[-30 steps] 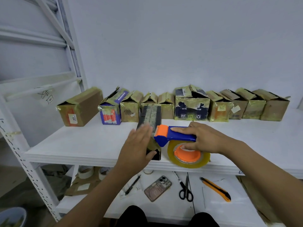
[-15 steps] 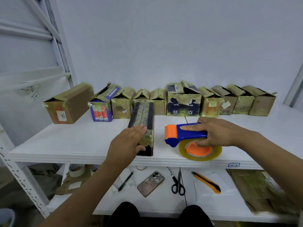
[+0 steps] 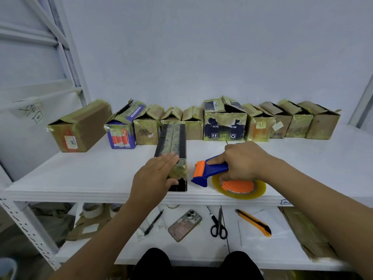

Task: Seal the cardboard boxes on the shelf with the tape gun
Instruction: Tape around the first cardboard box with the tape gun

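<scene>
A long, narrow black box (image 3: 173,146) lies lengthwise in the middle of the frame on the white upper shelf (image 3: 80,178), its near end at the shelf's front edge. A yellowish strip of tape runs along its top and down over the near end. The left hand (image 3: 154,176) rests on that near end, fingers straight and flat on top, thumb against the end face.

Just right of the box, the right hand (image 3: 243,161) grips one tape gun (image 3: 210,171) by its blue handle, forefinger laid along the top. The gun has an orange front piece. Its one roll of clear yellowish tape (image 3: 242,187) on an orange hub lies flat on the shelf.

Ten more boxes (image 3: 225,123) stand in a row along the wall, most brown, patched with yellow tape, several with flaps up.

Along the bottom of the frame, the lower shelf holds one phone (image 3: 184,225), one pair of scissors (image 3: 219,226), one orange knife (image 3: 254,223) and one pen (image 3: 153,222).
</scene>
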